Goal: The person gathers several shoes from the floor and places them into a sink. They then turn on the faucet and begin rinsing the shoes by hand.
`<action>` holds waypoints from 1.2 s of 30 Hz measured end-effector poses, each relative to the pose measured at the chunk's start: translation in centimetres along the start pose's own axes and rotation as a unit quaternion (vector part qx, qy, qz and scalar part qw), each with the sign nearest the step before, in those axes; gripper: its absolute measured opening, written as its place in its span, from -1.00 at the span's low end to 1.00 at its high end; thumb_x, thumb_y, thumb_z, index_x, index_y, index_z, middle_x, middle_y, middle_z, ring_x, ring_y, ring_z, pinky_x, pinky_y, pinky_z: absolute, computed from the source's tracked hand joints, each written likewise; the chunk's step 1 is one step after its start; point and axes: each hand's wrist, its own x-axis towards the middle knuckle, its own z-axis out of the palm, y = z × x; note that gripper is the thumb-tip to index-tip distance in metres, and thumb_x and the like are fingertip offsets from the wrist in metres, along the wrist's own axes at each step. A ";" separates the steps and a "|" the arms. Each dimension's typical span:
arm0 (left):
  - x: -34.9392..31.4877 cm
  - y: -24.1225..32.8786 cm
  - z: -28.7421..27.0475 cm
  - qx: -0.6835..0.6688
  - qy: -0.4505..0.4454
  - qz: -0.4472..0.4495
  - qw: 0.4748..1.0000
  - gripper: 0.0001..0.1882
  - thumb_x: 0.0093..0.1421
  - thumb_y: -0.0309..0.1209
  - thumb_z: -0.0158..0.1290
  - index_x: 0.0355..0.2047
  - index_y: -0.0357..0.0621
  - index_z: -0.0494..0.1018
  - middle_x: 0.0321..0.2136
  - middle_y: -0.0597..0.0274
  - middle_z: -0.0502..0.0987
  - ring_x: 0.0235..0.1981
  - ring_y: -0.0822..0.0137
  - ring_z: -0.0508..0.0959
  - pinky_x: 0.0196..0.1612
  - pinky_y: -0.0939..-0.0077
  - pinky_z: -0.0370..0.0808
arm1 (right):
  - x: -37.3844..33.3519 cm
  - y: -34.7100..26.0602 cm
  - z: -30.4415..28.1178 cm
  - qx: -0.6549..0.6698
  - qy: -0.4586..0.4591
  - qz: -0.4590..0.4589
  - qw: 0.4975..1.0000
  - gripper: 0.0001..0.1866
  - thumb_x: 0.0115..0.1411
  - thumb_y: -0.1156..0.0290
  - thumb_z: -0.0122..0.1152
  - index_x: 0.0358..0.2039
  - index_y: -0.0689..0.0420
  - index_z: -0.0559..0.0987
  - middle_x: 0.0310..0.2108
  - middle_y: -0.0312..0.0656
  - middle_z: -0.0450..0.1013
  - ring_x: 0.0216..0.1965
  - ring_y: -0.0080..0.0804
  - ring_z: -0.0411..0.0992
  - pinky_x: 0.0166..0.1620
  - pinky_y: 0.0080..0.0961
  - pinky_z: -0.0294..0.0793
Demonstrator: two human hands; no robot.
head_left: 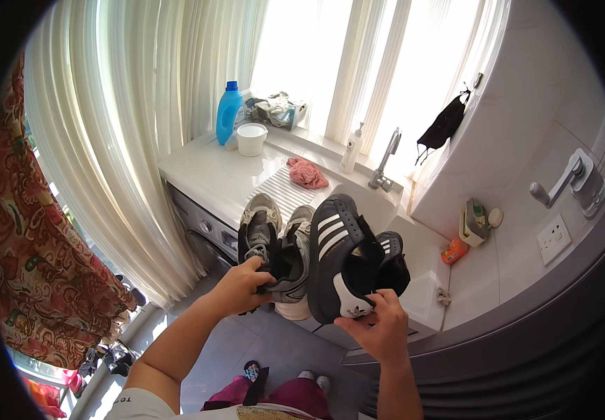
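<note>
My left hand [244, 285] is closed on a pair of grey running shoes [292, 259], gripping them near the heels with the toes pointing away from me. To its right, my right hand [381, 323] pinches the heels of a pair of black sneakers [335, 234] with white stripes and a white heel patch. Both pairs are held up side by side in front of the counter and sink. The larger black sneaker partly covers its mate [392, 255]. Some of my left fingers are hidden behind the grey shoes.
Behind the shoes is a white counter [197, 164] with a ribbed washboard [281, 192], a pink cloth [307, 173], a white tub [251, 140] and a blue bottle [228, 113]. A faucet [386, 161] rises over the sink [365, 203]. A washing machine [208, 227] stands below; curtains [106, 140] hang left.
</note>
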 end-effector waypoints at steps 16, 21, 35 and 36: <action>13.1 -17.7 -5.9 0.052 -0.138 -0.078 0.986 -0.62 -0.15 -0.35 0.29 -0.27 -0.15 0.54 -0.21 -0.01 0.40 -0.25 0.02 0.47 -0.21 0.30 0.45 | 17.9 6.2 9.3 -0.077 -0.114 0.018 0.990 -0.45 -0.32 0.06 0.55 -0.40 0.19 0.59 -0.44 -0.25 0.37 -0.64 -0.49 0.48 -0.52 -0.58 0.45; 17.4 -21.8 -5.7 0.089 -0.155 -0.077 0.981 -0.63 -0.15 -0.35 0.29 -0.27 -0.13 0.54 -0.24 0.01 0.38 -0.24 0.02 0.47 -0.19 0.28 0.44 | 20.9 9.2 11.8 -0.136 -0.120 -0.025 0.983 -0.42 -0.27 -0.07 0.47 -0.38 0.16 0.61 -0.42 -0.23 0.36 -0.67 -0.49 0.46 -0.53 -0.56 0.45; 21.7 -23.0 -6.1 -0.006 -0.024 -0.077 0.997 -0.45 -0.27 -0.46 0.35 -0.16 0.00 0.52 -0.06 0.06 0.36 -0.14 0.06 0.49 -0.12 0.31 0.46 | 22.1 10.7 13.3 -0.117 -0.084 0.184 0.972 -0.32 -0.28 -0.16 0.42 -0.27 0.14 0.59 -0.36 -0.16 0.39 -0.46 -0.24 0.46 -0.38 -0.38 0.47; 22.6 -21.0 -6.6 -0.052 0.003 -0.052 0.997 -0.48 -0.26 -0.48 0.35 -0.18 -0.07 0.52 -0.12 0.09 0.41 -0.16 0.12 0.49 -0.11 0.37 0.44 | 22.1 10.9 12.8 -0.131 -0.095 0.208 0.965 -0.31 -0.27 -0.16 0.41 -0.28 0.16 0.58 -0.37 -0.16 0.39 -0.43 -0.24 0.45 -0.36 -0.38 0.46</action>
